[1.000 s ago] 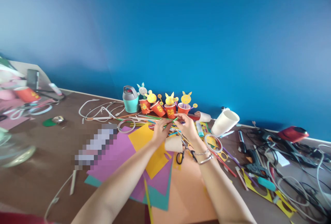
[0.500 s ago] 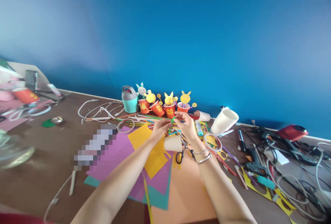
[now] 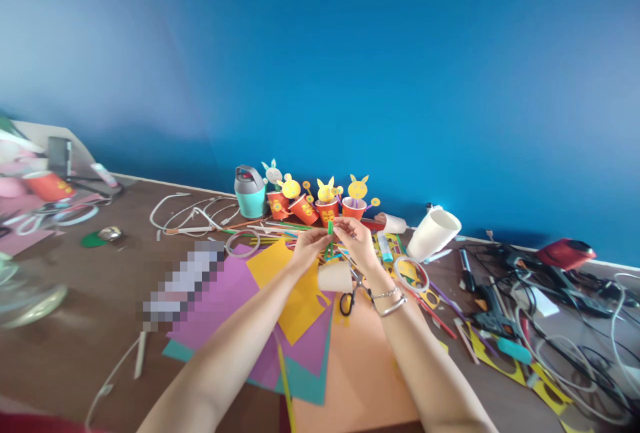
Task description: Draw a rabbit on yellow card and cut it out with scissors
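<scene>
- Pinching a green strip (image 3: pixel 330 228) between the fingertips of left hand (image 3: pixel 306 251) and right hand (image 3: pixel 356 241), at the centre of the frame; apparently being shaped, not visibly fixed to any cup yet.
- Just below the hands, a pale cup (image 3: pixel 334 277) on its side, with no face or arms in view; seemingly not begun.
- Beside it, scissors (image 3: pixel 355 291), unheld.
- Just above the hands, four red cups (image 3: pixel 327 211) with paper animal faces (image 3: pixel 357 187) and arms, one tilted; apparently finished.
- Lower middle, yellow paper (image 3: pixel 280 286), partly cut.
- Lower right, yellow scraps (image 3: pixel 476 346) with round holes; some cutting evidently done.
</scene>
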`<state>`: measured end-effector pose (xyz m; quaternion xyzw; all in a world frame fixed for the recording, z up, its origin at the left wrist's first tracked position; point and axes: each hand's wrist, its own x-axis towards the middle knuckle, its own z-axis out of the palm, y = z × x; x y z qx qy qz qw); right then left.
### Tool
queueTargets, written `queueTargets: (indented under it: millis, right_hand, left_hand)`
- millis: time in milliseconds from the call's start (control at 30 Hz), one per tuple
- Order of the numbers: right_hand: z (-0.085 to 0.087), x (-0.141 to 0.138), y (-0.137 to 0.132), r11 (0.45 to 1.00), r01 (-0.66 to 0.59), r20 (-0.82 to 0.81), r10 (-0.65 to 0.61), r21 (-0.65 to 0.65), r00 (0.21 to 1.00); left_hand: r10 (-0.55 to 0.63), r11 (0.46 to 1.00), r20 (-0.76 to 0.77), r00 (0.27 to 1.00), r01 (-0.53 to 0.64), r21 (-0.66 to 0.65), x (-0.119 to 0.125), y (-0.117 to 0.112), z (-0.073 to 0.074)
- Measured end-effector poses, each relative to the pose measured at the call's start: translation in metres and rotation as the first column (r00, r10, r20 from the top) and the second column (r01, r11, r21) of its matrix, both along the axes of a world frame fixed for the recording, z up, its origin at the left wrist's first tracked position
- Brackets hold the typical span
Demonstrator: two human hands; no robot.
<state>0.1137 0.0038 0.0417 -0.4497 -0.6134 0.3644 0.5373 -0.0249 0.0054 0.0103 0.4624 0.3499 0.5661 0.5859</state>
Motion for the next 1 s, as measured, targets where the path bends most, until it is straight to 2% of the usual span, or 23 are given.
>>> queueTargets:
  millis: [167,267,367,500,667,767,1000]
  right_hand:
    - [-0.008,0.001,0.004,0.986,-0.068,0.03,0.073,-0.15,0.997]
    - [-0.012,0.002,0.004,0.949,-0.14,0.058,0.162,-0.283,0.985]
    - [-0.013,0.0,0.003,0.909,-0.233,0.047,0.265,-0.344,0.963]
    - [-0.016,-0.005,0.003,0.888,-0.289,0.001,0.31,-0.358,0.951]
    - [-0.016,-0.005,0.004,0.914,-0.157,0.056,0.192,-0.374,0.98]
    - [-0.015,-0.005,0.004,0.918,-0.125,0.033,0.148,-0.377,0.988]
    - [-0.016,-0.001,0.005,0.942,-0.15,0.112,0.191,-0.3,0.975]
  left_hand:
    - [0.18,0.983,0.109,0.978,-0.176,-0.043,-0.002,0.002,0.002]
    - [0.207,0.977,0.211,0.955,-0.192,-0.087,-0.003,0.004,0.002]
    - [0.216,0.975,0.278,0.936,-0.193,-0.108,-0.003,0.004,0.002]
    - [0.216,0.975,0.308,0.927,-0.19,-0.111,-0.002,0.004,0.001]
    - [0.223,0.974,0.303,0.926,-0.201,-0.104,-0.002,0.005,0.0]
    - [0.237,0.971,0.305,0.922,-0.211,-0.115,-0.003,0.007,-0.001]
    - [0.279,0.96,0.3,0.912,-0.254,-0.119,-0.003,0.007,-0.001]
